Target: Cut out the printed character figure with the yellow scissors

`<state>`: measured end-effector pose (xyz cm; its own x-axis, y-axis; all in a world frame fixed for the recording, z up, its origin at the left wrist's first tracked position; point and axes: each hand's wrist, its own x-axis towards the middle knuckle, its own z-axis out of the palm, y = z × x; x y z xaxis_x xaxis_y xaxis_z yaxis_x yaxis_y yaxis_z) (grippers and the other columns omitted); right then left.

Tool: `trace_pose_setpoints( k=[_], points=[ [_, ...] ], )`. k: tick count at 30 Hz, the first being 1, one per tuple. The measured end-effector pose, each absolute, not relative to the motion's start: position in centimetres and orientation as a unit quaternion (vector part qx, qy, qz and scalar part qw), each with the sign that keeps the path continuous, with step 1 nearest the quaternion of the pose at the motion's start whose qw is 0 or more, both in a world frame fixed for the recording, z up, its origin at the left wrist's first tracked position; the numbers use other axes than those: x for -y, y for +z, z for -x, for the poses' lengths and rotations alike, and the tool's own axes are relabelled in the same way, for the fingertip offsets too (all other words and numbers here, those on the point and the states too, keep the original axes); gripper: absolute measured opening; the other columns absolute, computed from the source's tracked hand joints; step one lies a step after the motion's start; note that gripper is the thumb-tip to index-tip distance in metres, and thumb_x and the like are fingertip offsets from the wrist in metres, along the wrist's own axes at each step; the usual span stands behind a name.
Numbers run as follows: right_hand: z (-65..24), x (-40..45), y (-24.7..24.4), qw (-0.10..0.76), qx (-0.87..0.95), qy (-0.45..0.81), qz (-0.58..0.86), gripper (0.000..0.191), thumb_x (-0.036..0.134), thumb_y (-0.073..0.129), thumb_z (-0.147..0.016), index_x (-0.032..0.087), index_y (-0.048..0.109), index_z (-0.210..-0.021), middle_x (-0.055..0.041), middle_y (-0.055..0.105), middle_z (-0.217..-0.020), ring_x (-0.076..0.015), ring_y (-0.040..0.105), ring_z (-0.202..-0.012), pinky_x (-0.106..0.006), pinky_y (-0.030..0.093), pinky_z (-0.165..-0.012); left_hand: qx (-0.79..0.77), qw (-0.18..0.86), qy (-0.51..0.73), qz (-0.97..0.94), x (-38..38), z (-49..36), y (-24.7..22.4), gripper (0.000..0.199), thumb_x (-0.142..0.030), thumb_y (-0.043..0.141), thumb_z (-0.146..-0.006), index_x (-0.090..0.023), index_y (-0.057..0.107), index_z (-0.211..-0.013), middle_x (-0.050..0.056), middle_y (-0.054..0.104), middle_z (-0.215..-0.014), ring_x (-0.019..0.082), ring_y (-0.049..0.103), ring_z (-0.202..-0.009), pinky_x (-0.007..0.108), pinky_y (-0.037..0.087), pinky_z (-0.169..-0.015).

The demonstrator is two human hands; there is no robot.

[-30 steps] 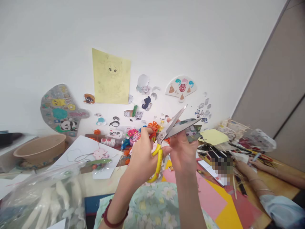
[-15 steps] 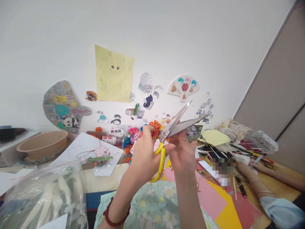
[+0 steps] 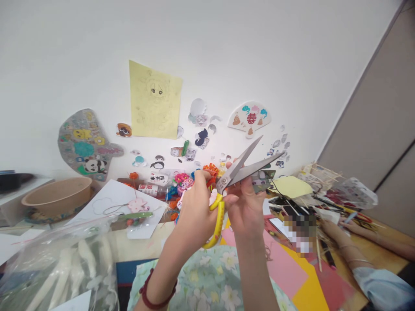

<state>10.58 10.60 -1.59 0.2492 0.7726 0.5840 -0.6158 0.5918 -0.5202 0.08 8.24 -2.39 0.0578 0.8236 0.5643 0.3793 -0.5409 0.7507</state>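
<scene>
- In the head view, the left hand [image 3: 196, 216], with a maroon bracelet [image 3: 149, 290] on its wrist, is closed around the handles of the yellow-handled scissors [image 3: 223, 183].
- The scissors are held up above the desk in front of the person, blades spread apart and pointing up and to the right.
- The right hand [image 3: 247, 211] is raised just beside the scissors, its fingers curled to grip a grey-green printed piece [image 3: 261, 178].
- The lower blade crosses in front of the right hand's fingers and the printed piece; whether it touches either, I cannot tell.
- Below the right forearm, pink paper [image 3: 287, 261] overlaps yellow-orange paper [image 3: 311, 285], with red paper [image 3: 335, 283] alongside.
- A smartphone [image 3: 281, 230], partly pixelated, lies to the right of the right hand.
- Further right, a co-worker's hand holds a pen [image 3: 350, 217].
- On the left are a tan bowl [image 3: 60, 198], a white sheet [image 3: 119, 201] bearing a pink charm [image 3: 136, 204], and a clear plastic bag [image 3: 22, 276] with long white pieces [image 3: 60, 276] inside.
- On the wall behind hang a yellow sheet [image 3: 155, 110] with a pencil drawing, a white fan-shaped cutout [image 3: 249, 119] and a grey panda-decorated fan shape [image 3: 86, 149].
</scene>
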Motion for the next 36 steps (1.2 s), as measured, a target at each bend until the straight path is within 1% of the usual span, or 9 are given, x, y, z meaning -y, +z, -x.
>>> trace_pose_setpoints(
  k=[2,4,7,10,14,19,26,32,36],
  points=[
    [-10.6,-10.5,-1.6,0.783,0.42,0.45,0.086,0.027,0.039,0.09,-0.069,0.03,0.078,-0.091,0.0,0.079,-0.099,-0.0183,0.074,-0.098,-0.036,0.06,-0.095,-0.429,0.208,0.536,-0.697,-8.2,0.0,-2.4,0.044,-0.058,0.055,-0.09,-0.025,0.033,-0.107,0.011,0.061,-0.106,0.031,0.062,-0.096,0.042,0.044,-0.077],
    [-10.6,-10.5,-1.6,0.784,0.423,0.447,0.087,0.027,0.038,0.089,-0.07,0.03,0.077,-0.093,-0.0002,0.079,-0.1,-0.019,0.074,-0.099,-0.037,0.06,-0.094,-0.432,0.202,0.534,-0.698,-8.2,0.0,-2.3,0.044,-0.059,0.055,-0.09,-0.025,0.033,-0.107,0.009,0.06,-0.103,0.031,0.061,-0.096,0.042,0.043,-0.078],
    [-10.7,-10.5,-1.5,0.786,0.43,0.431,0.102,0.028,0.039,0.088,-0.07,0.03,0.077,-0.094,-0.0018,0.078,-0.101,-0.0215,0.074,-0.101,-0.04,0.061,-0.092,-0.443,0.189,0.527,-0.7,-8.1,0.2,-2.3,0.044,-0.06,0.054,-0.091,-0.025,0.034,-0.107,0.005,0.058,-0.095,0.026,0.057,-0.084,0.039,0.041,-0.074],
    [-10.8,-10.5,-1.4,0.789,0.435,0.419,0.108,0.026,0.04,0.087,-0.07,0.03,0.077,-0.091,-0.0019,0.079,-0.098,-0.0229,0.074,-0.099,-0.042,0.061,-0.091,-0.452,0.178,0.521,-0.702,-8.0,0.2,-2.3,0.043,-0.061,0.053,-0.092,-0.025,0.034,-0.104,0.001,0.054,-0.087,0.021,0.049,-0.073,0.034,0.036,-0.067],
    [-10.9,-10.5,-1.3,0.792,0.43,0.423,0.094,0.026,0.039,0.09,-0.067,0.03,0.076,-0.087,-0.0005,0.079,-0.095,-0.0219,0.074,-0.097,-0.043,0.06,-0.093,-0.452,0.166,0.521,-0.704,-8.0,0.2,-2.3,0.042,-0.061,0.053,-0.092,-0.025,0.035,-0.103,-0.002,0.049,-0.08,0.019,0.043,-0.067,0.032,0.031,-0.063],
    [-11.1,-10.5,-1.3,0.798,0.434,0.402,0.112,0.028,0.041,0.09,-0.065,0.029,0.075,-0.085,-0.0015,0.078,-0.091,-0.024,0.074,-0.093,-0.047,0.06,-0.092,-0.449,0.152,0.521,-0.71,-7.8,0.3,-2.1,0.038,-0.057,0.054,-0.092,-0.025,0.036,-0.102,-0.003,0.046,-0.077,0.018,0.042,-0.065,0.031,0.032,-0.062],
    [-11.5,-10.5,-1.2,0.809,0.413,0.406,0.101,0.034,0.038,0.093,-0.06,0.03,0.075,-0.088,0.0004,0.077,-0.092,-0.0224,0.074,-0.092,-0.047,0.059,-0.093,-0.449,0.133,0.517,-0.717,-7.7,0.5,-1.9,0.034,-0.049,0.057,-0.091,-0.026,0.034,-0.098,0.001,0.056,-0.089,0.019,0.048,-0.069,0.031,0.034,-0.064],
    [-11.9,-10.6,-1.3,0.817,0.413,0.386,0.118,0.038,0.04,0.093,-0.059,0.031,0.074,-0.09,-0.0001,0.078,-0.095,-0.0243,0.074,-0.093,-0.05,0.059,-0.091,-0.436,0.114,0.515,-0.729,-7.7,0.6,-2.0,0.034,-0.053,0.056,-0.092,-0.026,0.036,-0.099,0.001,0.058,-0.09,0.02,0.051,-0.073,0.032,0.037,-0.067],
    [-12.1,-10.7,-1.3,0.817,0.419,0.38,0.113,0.036,0.04,0.093,-0.06,0.032,0.074,-0.09,0.0003,0.078,-0.095,-0.0248,0.073,-0.095,-0.052,0.058,-0.094,-0.436,0.105,0.512,-0.733,-7.4,0.7,-1.8,0.036,-0.057,0.054,-0.093,-0.026,0.036,-0.095,-0.002,0.054,-0.08,0.018,0.048,-0.068,0.031,0.036,-0.065]
  ],
)
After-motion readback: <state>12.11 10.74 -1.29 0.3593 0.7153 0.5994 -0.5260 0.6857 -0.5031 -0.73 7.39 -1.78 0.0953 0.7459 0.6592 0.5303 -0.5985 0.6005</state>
